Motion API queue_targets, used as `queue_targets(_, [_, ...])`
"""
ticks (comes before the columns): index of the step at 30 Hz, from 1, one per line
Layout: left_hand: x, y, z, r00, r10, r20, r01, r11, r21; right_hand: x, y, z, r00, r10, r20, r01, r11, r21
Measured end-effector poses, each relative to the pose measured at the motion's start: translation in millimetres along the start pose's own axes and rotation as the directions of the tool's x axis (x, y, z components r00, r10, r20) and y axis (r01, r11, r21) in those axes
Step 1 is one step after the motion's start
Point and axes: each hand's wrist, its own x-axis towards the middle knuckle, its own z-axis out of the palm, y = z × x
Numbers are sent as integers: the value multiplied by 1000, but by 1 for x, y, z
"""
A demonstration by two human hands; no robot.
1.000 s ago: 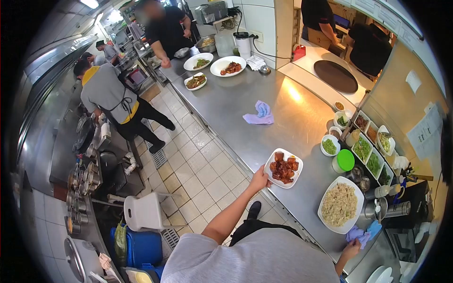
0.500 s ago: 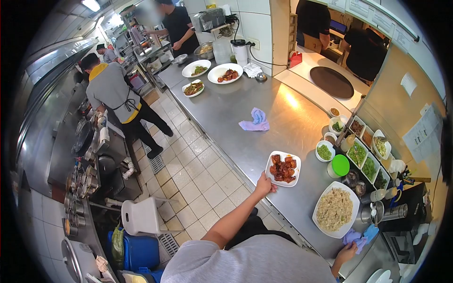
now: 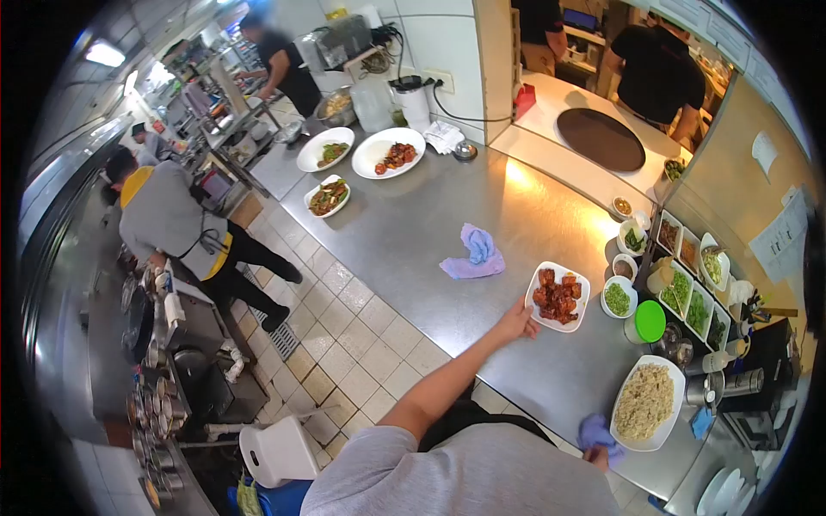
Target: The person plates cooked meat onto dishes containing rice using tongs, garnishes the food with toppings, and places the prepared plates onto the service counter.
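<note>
My left hand (image 3: 518, 322) grips the near-left edge of a square white plate (image 3: 582, 319) on the steel counter. Chunks of glazed, reddish-brown meat (image 3: 557, 297) fill the plate. Close to the counter's front edge, my right hand (image 3: 595, 457) has its fingers on a bunched purple cloth (image 3: 600, 436); part of this hand is hidden by the cloth and my body. Beside the cloth is a deep white dish of fried rice (image 3: 647, 401). Another purple cloth (image 3: 475, 252) lies crumpled beyond the plate, to the left.
At the counter's far end stand white plates of food (image 3: 389, 153). Along the right are a bowl of chopped greens (image 3: 617, 297), a green-lidded tub (image 3: 650, 322) and garnish trays (image 3: 697, 310). A brown oval tray (image 3: 601, 139) lies on the pass. A co-worker (image 3: 176, 219) stands at the stoves.
My left hand and the plate of meat have moved farther in over the counter. My right hand has brought its cloth from the rice's right side to its left. The view has shifted.
</note>
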Motion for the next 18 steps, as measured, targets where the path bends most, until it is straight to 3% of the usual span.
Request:
queue_targets(2, [8, -8, -28, 966, 226, -123, -212, 970, 120, 9, -97, 5, 998, -7, 59, 4, 999, 46])
queue_targets(3, [-2, 11, -36, 905, 367, -215, -239, 857, 457, 16, -132, 3, 994, -19, 104, 15, 999, 36])
queue_targets(4, [-10, 34, -49, 816, 530, -229, -207, 638, 742, 24, -147, 11, 995, -37, 94, 32, 998, 59])
queue_targets(5, [-14, 45, -63, 710, 647, -279, -265, 611, 746, 30, -155, 22, 995, -59, 81, 52, 995, 85])
queue_targets(7, [-26, 74, -88, 486, 857, -172, -15, 206, 978, 46, -164, 39, 998, -53, 17, 52, 997, 53])
queue_targets(9, [-30, 84, -110, 470, 864, -179, 179, 106, 978, 60, -172, 43, 1000, 20, 13, -20, 997, 73])
queue_targets(13, [-21, 81, -148, 642, 762, -84, 53, 65, 996, 74, -187, 33, 992, 79, 103, -83, 996, 37])
queue_targets(15, [-28, 88, -142, 674, 739, 11, -57, 36, 998, 80, -214, 12, 972, 108, 207, -65, 977, -204])
queue_targets(17, [-36, 83, -142, 806, 591, -23, -176, 277, 945, 83, -255, -1, 967, 129, 220, -33, 919, -394])
queue_targets(18, [-41, 78, -139, 869, 496, -6, -219, 395, 892, 86, -268, 1, 978, 0, 207, 58, 960, -275])
